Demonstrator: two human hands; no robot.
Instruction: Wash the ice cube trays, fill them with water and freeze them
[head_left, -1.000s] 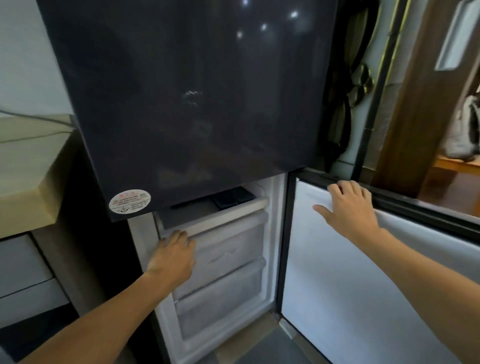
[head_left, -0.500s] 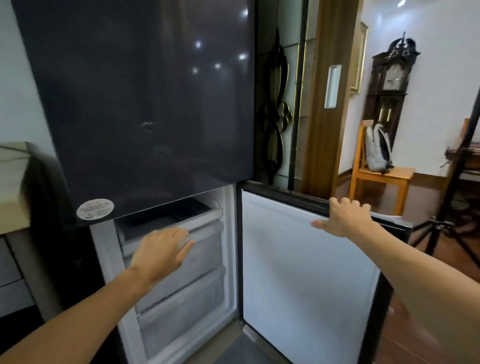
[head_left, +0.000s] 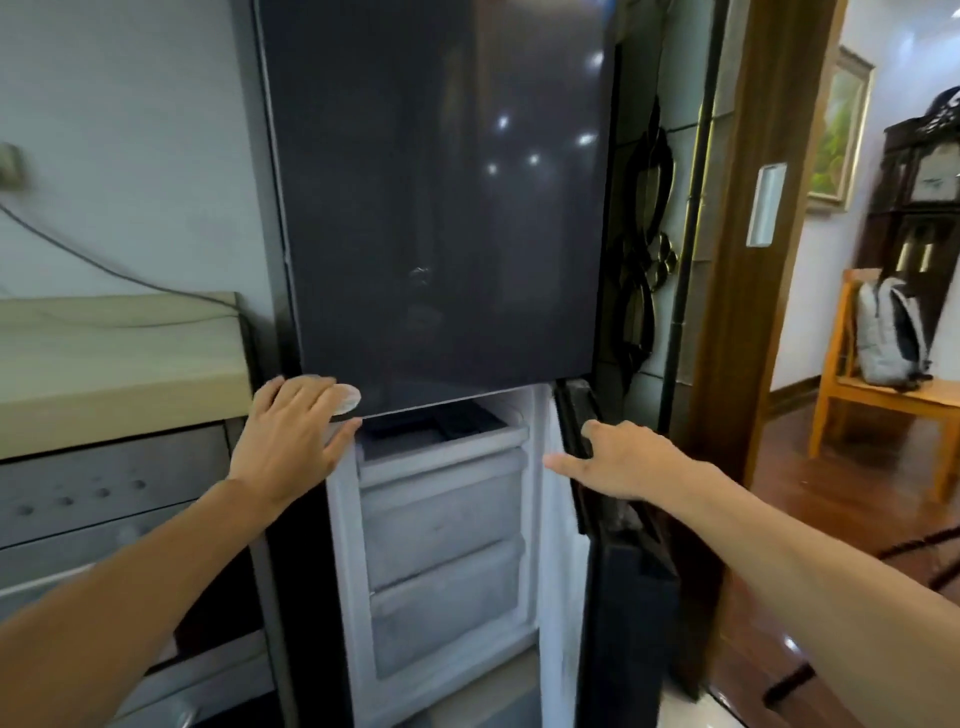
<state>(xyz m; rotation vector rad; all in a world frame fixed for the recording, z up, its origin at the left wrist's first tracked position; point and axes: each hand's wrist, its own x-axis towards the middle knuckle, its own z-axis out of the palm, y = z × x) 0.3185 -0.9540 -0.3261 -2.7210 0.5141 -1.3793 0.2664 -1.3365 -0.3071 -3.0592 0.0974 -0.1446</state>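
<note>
Both our hands are spread flat and empty, left hand (head_left: 298, 436) braced on the fridge frame, right hand (head_left: 621, 460) having swung the dark freezer door (head_left: 631, 597) nearly shut, freezing underway.

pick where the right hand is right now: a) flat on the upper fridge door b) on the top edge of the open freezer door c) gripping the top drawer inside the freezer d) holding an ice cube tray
b: the right hand rests on the top edge of the open freezer door and holds nothing, while the left hand lies at the lower left corner of the upper fridge door.
</note>
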